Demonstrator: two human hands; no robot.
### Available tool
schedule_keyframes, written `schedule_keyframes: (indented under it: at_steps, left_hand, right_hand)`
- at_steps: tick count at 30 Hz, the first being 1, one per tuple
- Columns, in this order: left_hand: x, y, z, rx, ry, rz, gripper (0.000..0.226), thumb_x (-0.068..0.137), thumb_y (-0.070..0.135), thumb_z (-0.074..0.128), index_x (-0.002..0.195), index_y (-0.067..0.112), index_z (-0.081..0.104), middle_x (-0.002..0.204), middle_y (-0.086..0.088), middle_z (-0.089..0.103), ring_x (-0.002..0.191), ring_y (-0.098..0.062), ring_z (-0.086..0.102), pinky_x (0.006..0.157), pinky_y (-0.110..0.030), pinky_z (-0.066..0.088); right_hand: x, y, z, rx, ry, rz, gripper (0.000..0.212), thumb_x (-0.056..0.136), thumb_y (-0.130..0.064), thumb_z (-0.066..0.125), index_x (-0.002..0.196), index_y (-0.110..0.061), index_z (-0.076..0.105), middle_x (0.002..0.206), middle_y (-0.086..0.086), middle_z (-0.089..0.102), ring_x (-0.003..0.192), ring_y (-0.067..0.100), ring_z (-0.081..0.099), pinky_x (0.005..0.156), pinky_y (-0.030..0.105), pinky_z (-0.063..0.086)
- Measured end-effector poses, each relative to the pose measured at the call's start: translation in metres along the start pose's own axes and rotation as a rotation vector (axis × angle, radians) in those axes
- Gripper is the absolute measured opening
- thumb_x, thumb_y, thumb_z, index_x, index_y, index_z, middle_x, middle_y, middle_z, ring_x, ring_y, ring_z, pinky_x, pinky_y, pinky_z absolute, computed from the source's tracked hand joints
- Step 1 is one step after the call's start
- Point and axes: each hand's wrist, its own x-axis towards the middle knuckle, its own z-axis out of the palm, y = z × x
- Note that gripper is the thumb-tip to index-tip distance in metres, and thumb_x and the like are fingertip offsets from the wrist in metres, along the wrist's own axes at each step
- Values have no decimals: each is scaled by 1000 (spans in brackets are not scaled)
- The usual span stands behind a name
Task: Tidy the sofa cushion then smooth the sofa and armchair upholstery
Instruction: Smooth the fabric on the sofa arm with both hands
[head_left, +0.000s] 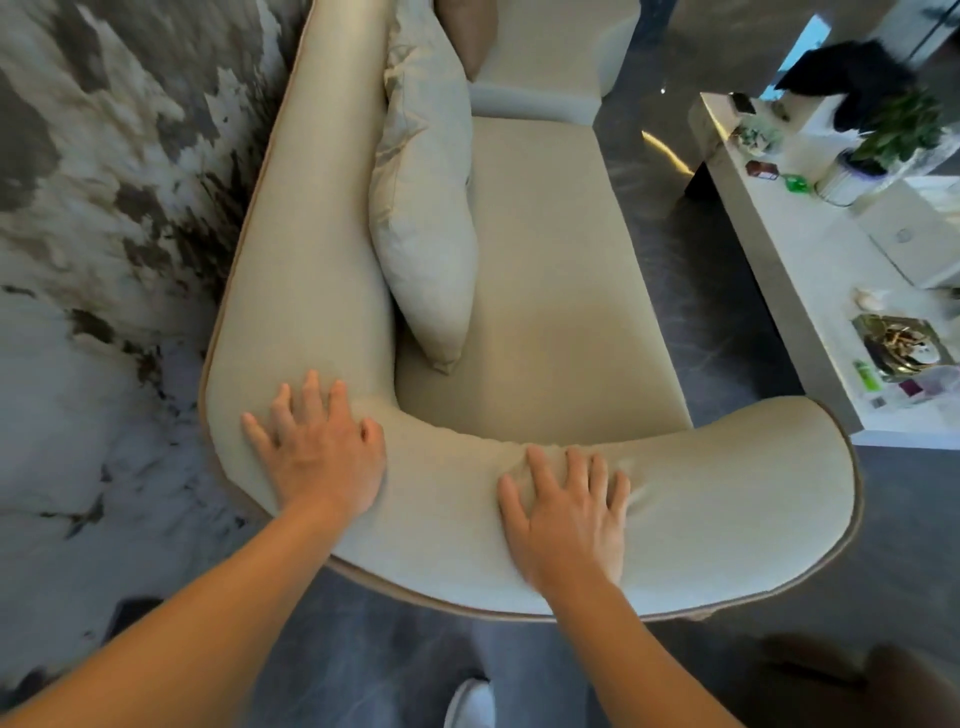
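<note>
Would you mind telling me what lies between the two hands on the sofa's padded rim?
In the head view, only bare cream upholstery lies between the left hand and the right hand: the curved sofa rim, with a few wrinkles beside the right hand.

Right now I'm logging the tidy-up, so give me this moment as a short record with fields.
left hand: flat, fingers spread, pressing the corner of the sofa armrest
right hand: flat on the armrest, fabric creased at its fingertips
cushion: beige, leaning against the backrest, untouched
seat: bare
coffee table: beside the sofa, holding a potted plant
</note>
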Motion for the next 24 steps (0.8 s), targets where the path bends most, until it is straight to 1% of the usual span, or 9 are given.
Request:
schedule_keyframes:
  at_steps: [1, 3, 6, 8, 13, 16, 20, 22, 24]
  left_hand:
    - [-7, 1, 0, -24, 1, -30, 62, 87, 52, 31, 143, 28, 36, 157, -1, 25, 141, -33, 13, 112, -67, 4]
    - [-18, 5, 3, -40, 36, -48, 67, 84, 58, 25, 145, 30, 34, 159, 2, 22, 143, -32, 8, 110, -69, 1]
    - [-20, 8, 11, -42, 112, -78, 66, 82, 60, 26, 139, 30, 44, 155, 3, 32, 141, -32, 15, 110, -70, 6]
    - [-18, 9, 13, -53, 145, -90, 65, 81, 60, 26, 135, 30, 48, 153, 3, 36, 140, -33, 18, 109, -71, 7]
    - [-23, 7, 15, -103, 221, -24, 68, 80, 62, 22, 133, 31, 50, 153, 3, 36, 142, -34, 17, 108, -72, 6]
    - [-13, 4, 24, -107, 255, 11, 73, 74, 69, 16, 128, 37, 53, 152, 7, 37, 142, -34, 15, 105, -73, 2]
    - [-1, 4, 33, -134, 303, -23, 73, 67, 75, 21, 114, 40, 64, 147, 11, 44, 141, -34, 17, 103, -75, 1]
    - [2, 6, 31, -143, 325, -16, 73, 66, 75, 22, 113, 40, 65, 147, 13, 44, 141, -33, 16, 103, -75, 2]
    - [5, 5, 29, -147, 298, -17, 74, 65, 77, 21, 116, 42, 62, 149, 16, 41, 142, -32, 13, 102, -74, 2]
  right_hand:
    - [-4, -4, 1, -8, 14, -7, 73, 86, -70, 5, 148, -40, 29, 157, 10, 31, 146, 36, 19, 119, 55, 1]
    - [-5, -7, 0, -36, 69, -6, 70, 86, -71, 9, 144, -42, 35, 151, 9, 39, 141, 34, 26, 118, 54, 8]
    - [3, -8, 7, -37, 194, 33, 62, 84, -72, 19, 126, -42, 54, 130, 7, 55, 123, 31, 41, 111, 53, 22]
    - [4, -8, 12, -22, 235, 39, 61, 82, -72, 22, 121, -42, 59, 125, 7, 57, 120, 30, 44, 109, 52, 24]
    - [2, -6, 16, 16, 306, 10, 67, 81, -71, 14, 118, -39, 60, 122, 9, 57, 120, 32, 44, 105, 52, 26]
    - [7, -5, 17, 32, 327, -27, 69, 79, -70, 13, 117, -38, 61, 122, 9, 58, 120, 34, 45, 104, 55, 27]
    - [14, -4, 21, 20, 329, -34, 72, 76, -73, 12, 119, -38, 58, 126, 3, 59, 122, 30, 45, 104, 54, 25]
    - [15, -7, 18, 62, 311, -31, 74, 74, -76, 10, 124, -43, 53, 131, -2, 56, 125, 26, 43, 104, 52, 23]
    - [19, -10, 18, 64, 298, -24, 73, 73, -78, 11, 127, -47, 49, 135, -5, 53, 127, 23, 40, 106, 50, 21]
